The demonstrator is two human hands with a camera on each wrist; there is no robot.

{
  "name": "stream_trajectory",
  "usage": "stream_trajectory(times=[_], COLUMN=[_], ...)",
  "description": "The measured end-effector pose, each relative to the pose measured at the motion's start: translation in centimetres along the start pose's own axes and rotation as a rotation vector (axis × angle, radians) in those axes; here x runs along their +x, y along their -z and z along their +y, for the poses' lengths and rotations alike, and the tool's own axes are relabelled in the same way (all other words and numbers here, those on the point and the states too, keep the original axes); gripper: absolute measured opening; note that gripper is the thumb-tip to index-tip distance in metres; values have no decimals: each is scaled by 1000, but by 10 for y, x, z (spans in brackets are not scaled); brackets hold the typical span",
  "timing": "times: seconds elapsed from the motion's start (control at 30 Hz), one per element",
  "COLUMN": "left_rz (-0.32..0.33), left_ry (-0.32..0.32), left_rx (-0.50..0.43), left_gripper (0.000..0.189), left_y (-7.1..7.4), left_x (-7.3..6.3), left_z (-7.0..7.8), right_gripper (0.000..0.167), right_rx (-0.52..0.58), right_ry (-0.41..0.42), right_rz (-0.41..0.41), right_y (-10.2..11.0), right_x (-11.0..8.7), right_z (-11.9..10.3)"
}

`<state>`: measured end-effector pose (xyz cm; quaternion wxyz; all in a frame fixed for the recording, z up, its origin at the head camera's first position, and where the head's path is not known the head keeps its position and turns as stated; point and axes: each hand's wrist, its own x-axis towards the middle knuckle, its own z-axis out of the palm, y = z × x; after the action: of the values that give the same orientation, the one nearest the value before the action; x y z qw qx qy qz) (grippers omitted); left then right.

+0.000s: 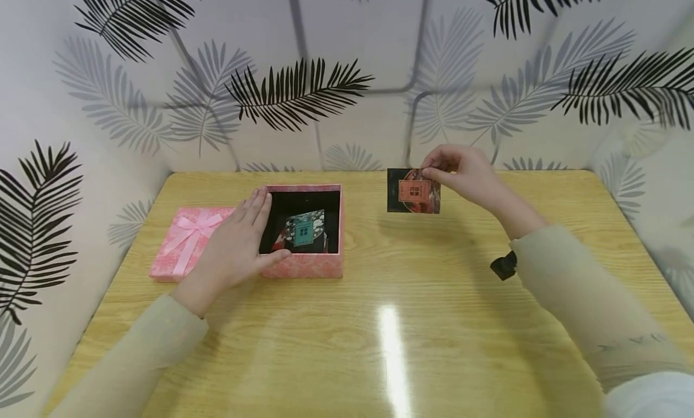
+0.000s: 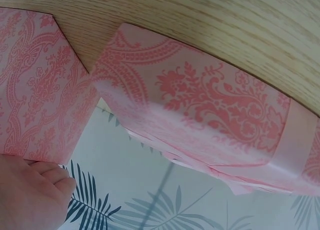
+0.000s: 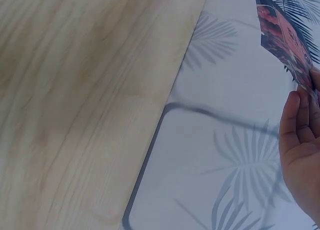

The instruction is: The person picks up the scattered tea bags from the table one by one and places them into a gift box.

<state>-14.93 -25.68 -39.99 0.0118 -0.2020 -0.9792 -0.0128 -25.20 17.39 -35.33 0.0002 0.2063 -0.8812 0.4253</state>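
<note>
A pink patterned gift box (image 1: pixel 303 266) with a black inside stands uncovered on the table. My left hand (image 1: pixel 233 249) rests along its left side, fingers straight, the thumb over the front rim. Inside the box lies a dark card (image 1: pixel 305 232) with a teal label, and a reddish piece shows partly beneath it. To the right of the box, my right hand (image 1: pixel 468 174) pinches a dark card (image 1: pixel 414 191) with an orange-red label between thumb and fingers, raised above the table. That card also appears edge-on in the right wrist view.
The pink box lid (image 1: pixel 179 246) with a ribbon bow lies left of the box, partly behind my left hand. A black object (image 1: pixel 504 266) shows at the right sleeve's cuff. Behind the wooden table (image 1: pixel 303 346) is a leaf-patterned wall covering (image 1: pixel 358 44).
</note>
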Motion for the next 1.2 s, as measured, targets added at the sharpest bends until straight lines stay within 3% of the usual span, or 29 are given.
stream_trajectory(times=[0.37, 0.8, 1.2], left_rz=[8, 4, 9], left_ry=[8, 10, 11], left_rx=[-9, -7, -24], left_gripper=[112, 112, 112], left_y=[-1, 1, 1], left_x=[1, 2, 2], left_z=[0, -1, 0], right_gripper=[10, 8, 10], right_rx=[134, 283, 253], right_ry=[41, 91, 148], right_rz=[-5, -27, -115], right_y=[-30, -68, -110], right_x=[38, 61, 64], right_z=[-25, -57, -80])
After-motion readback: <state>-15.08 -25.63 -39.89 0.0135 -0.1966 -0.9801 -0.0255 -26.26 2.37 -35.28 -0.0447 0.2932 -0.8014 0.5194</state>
